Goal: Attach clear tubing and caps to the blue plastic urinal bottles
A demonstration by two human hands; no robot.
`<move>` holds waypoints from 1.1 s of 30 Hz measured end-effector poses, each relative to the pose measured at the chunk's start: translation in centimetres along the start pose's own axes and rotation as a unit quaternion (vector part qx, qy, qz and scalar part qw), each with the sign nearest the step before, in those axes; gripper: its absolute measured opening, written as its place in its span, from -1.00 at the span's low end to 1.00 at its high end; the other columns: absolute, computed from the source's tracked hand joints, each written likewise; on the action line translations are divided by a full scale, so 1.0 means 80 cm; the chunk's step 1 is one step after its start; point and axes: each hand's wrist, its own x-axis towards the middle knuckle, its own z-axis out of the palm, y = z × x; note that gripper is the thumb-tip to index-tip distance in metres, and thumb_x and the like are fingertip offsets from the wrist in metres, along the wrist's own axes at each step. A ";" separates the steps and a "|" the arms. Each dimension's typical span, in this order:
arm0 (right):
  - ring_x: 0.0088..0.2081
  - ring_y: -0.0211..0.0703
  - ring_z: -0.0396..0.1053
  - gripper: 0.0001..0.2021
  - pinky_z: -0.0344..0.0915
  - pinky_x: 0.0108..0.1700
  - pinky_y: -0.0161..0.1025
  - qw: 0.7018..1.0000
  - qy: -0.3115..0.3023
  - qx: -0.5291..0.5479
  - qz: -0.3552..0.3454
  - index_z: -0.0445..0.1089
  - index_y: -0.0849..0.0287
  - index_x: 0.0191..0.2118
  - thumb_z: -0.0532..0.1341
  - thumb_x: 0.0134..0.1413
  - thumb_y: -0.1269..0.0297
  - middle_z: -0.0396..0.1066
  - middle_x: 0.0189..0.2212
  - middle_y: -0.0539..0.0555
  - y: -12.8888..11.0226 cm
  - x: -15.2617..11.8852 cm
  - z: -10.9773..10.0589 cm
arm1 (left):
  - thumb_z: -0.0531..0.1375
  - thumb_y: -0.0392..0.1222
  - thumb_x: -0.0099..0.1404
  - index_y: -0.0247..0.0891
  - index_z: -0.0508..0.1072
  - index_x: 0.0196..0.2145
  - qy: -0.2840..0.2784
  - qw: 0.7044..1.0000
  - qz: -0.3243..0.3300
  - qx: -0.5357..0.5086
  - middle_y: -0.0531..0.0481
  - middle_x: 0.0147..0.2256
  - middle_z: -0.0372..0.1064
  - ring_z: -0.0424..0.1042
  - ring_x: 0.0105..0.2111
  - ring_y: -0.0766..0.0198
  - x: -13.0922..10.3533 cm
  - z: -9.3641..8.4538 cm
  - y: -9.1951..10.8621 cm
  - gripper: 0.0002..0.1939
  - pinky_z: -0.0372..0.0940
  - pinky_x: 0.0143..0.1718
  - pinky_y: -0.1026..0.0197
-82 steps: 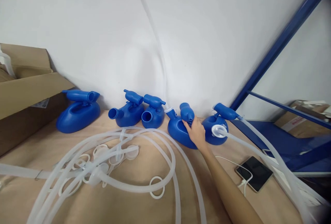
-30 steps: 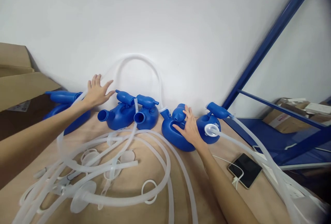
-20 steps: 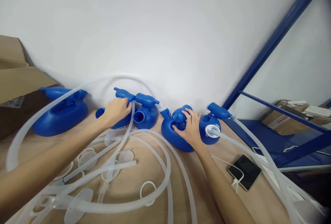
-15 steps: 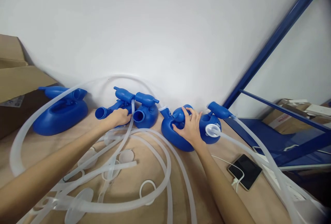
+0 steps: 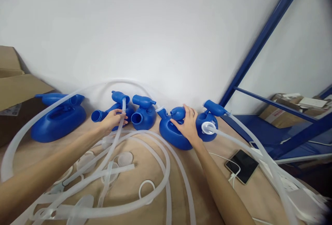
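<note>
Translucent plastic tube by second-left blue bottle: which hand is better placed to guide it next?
Probably left: the left hand grips the tube; the right hand is on another blue plastic bottle.

The phone [image 5: 242, 166] had a black screen inside a pale gold edge, and the cable [image 5: 236, 165] over its left side was white. Left of the phone, the ring [image 5: 140, 191] was white and the tube [image 5: 118, 135] a milky, see-through white. Beyond the phone to its left, the bottle [image 5: 175, 135] and its row-mates were solid blue; the cap [image 5: 204, 127] nearest the phone was white. The cloth [image 5: 204, 197] around the phone was plain tan. Behind, the wall [image 5: 155, 38] was plain greyish white, while the shelf frame [image 5: 261, 38], beyond and right, was deep blue.
</note>
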 end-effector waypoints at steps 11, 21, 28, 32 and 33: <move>0.45 0.33 -0.06 -0.24 0.04 0.39 0.28 0.991 -0.047 0.113 0.052 0.16 0.07 0.26 0.44 -0.02 0.01 -0.22 0.44 0.33 0.014 0.002 0.003 | 0.25 0.06 0.19 -0.22 0.53 -0.29 -0.078 0.979 0.067 0.177 0.00 -0.54 0.36 0.34 -0.60 0.21 -0.016 -0.014 0.067 -0.71 0.14 -0.65 0.25; 0.42 0.33 -0.01 -0.22 0.10 0.39 0.24 0.990 -0.003 0.122 0.066 0.24 0.07 0.24 0.49 -0.12 0.15 -0.15 0.37 0.30 0.010 -0.007 -0.006 | -0.13 0.12 0.52 -0.16 0.50 -0.24 -0.201 0.824 0.300 0.437 -0.11 -0.29 0.56 0.54 -0.27 0.03 -0.094 0.063 0.102 -0.50 0.30 -0.23 0.11; 0.42 0.29 0.01 -0.27 0.22 0.35 0.15 0.986 -0.010 0.147 0.075 0.29 0.05 0.22 0.48 -0.10 0.23 -0.21 0.38 0.27 0.008 -0.007 -0.006 | -0.17 0.06 0.55 -0.22 0.50 -0.14 -0.150 0.793 0.310 0.503 -0.24 -0.28 0.56 0.57 -0.30 -0.09 -0.118 0.110 0.092 -0.50 0.29 -0.35 0.06; 0.43 0.28 0.00 -0.26 0.22 0.35 0.15 0.986 -0.016 0.145 0.084 0.28 0.05 0.22 0.49 -0.11 0.23 -0.21 0.37 0.27 0.008 -0.006 -0.005 | -0.15 0.04 0.54 -0.19 0.53 -0.22 -0.127 0.773 0.294 0.548 -0.25 -0.34 0.55 0.56 -0.26 -0.16 -0.130 0.097 0.096 -0.49 0.30 -0.30 0.00; 0.43 0.28 -0.01 -0.26 0.18 0.37 0.16 0.987 -0.015 0.139 0.083 0.28 0.05 0.22 0.49 -0.12 0.23 -0.19 0.37 0.27 0.008 -0.006 -0.005 | -0.15 0.04 0.53 -0.19 0.53 -0.24 -0.130 0.771 0.291 0.551 -0.24 -0.34 0.55 0.56 -0.26 -0.16 -0.131 0.094 0.096 -0.49 0.30 -0.29 0.00</move>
